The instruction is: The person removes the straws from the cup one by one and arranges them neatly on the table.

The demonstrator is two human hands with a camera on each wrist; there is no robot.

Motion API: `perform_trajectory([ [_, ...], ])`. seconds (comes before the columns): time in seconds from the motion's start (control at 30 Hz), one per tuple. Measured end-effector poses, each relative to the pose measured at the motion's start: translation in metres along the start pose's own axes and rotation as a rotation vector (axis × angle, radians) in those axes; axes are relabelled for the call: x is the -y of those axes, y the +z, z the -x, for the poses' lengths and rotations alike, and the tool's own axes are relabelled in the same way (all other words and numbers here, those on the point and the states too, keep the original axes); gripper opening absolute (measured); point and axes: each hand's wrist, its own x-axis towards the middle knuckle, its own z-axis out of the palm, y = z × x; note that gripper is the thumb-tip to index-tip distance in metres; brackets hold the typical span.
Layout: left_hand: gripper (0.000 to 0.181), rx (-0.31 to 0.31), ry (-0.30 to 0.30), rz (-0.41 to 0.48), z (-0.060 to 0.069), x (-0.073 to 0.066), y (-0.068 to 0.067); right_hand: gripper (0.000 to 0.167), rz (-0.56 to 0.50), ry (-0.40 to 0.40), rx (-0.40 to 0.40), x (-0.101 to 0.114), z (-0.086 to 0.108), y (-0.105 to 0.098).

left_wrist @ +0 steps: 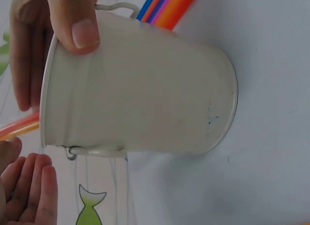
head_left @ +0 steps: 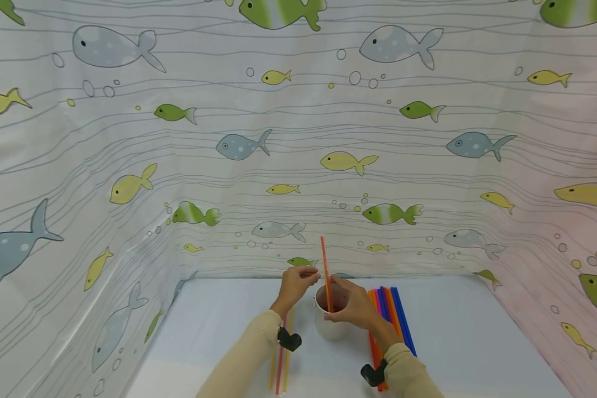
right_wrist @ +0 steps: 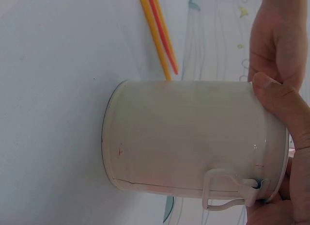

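Note:
A small cream-white metal pail (head_left: pixel 331 327) with wire handles stands upright on the table. My right hand (head_left: pixel 355 305) grips its rim, thumb on the near outer wall and fingers reaching to the far side. A red straw (head_left: pixel 324 257) and an orange one, side by side, lean in the pail's mouth and stick up above it. My left hand (head_left: pixel 297 284) hovers just left of the rim, apparently holding nothing. Its fingers (left_wrist: pixel 33 186) are loosely bent near the straws in the left wrist view. The straws' lower ends are hidden inside the pail.
Three straws (head_left: pixel 279 365), yellow-orange and red, lie left of the pail beneath the left forearm. Several coloured straws (head_left: pixel 400 312), blue, orange, red, purple and pink, lie together on the right, partly under the right forearm. Fish-patterned cloth (head_left: pixel 308 204) surrounds the white table (head_left: pixel 457 331).

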Motion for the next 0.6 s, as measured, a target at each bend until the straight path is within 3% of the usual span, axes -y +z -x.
perform_trajectory([
  [0.6, 0.025, -0.008, -0.026, 0.103, -0.003, -0.006, 0.016, 0.109, 0.022, -0.014, -0.010, 0.000, 0.001, -0.001],
])
